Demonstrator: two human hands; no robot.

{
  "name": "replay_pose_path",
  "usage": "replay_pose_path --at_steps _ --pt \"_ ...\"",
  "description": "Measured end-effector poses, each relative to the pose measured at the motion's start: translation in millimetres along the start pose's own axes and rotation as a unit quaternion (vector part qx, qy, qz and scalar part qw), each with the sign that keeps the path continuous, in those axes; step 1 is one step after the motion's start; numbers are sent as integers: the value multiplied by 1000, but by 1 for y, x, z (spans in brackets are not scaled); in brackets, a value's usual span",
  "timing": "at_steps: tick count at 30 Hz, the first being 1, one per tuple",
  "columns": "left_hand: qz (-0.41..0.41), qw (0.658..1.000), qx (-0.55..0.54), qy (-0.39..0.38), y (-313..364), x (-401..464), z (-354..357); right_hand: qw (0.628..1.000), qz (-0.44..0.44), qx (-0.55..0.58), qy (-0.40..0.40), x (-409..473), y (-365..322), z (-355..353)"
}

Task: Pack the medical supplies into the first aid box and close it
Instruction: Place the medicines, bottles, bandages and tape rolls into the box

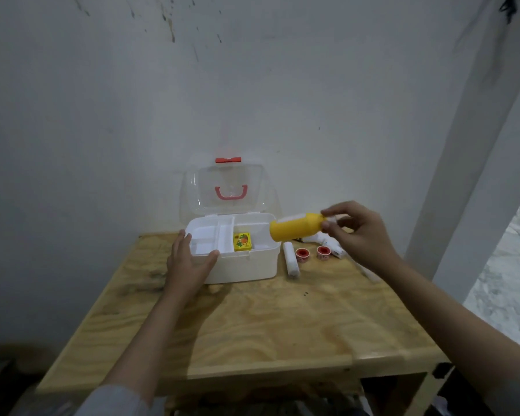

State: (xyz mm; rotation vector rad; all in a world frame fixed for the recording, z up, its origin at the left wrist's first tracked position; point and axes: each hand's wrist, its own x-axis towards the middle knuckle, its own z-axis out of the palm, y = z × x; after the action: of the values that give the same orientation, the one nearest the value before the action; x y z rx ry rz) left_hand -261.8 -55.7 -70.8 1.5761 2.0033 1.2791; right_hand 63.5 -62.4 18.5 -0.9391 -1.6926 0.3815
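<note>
The bottle [296,228] is pinched at its neck by the right hand [357,232], tilted over the box [240,265]. The box corner is held by the spread-open left hand [186,262]. With such a thin grip, the bottle could be dropped or knocked against the rim.

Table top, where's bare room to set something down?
The table is bare across its near half, in front of the first aid box. There is a narrow bare strip left of the left hand. Right of the box is crowded: bandage roll, two red tape rolls, more white supplies under the right hand.
</note>
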Motion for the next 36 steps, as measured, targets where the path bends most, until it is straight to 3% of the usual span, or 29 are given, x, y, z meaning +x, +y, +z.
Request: replay_pose_path --at_steps 8,15,18,25,30,36 --pt "-2 1000 0 -10 3 1 -3 987 -35 -108 -115 35 -4 77" --pt "-5 1000 1 -2 6 0 -2 928 -48 -205 -307 50 -5 119" --pt "-3 1000 -2 1 4 -1 -1 925 -29 -182 -333 51 -9 131" --pt "5 1000 -23 3 1 0 1 941 -22 -141 -307 41 -9 120" --pt "12 999 -36 6 -5 1 3 963 -4 -173 -208 20 13 78" --pt "9 999 -38 16 -7 2 6 952 122 -270 -84 -18 67 5"
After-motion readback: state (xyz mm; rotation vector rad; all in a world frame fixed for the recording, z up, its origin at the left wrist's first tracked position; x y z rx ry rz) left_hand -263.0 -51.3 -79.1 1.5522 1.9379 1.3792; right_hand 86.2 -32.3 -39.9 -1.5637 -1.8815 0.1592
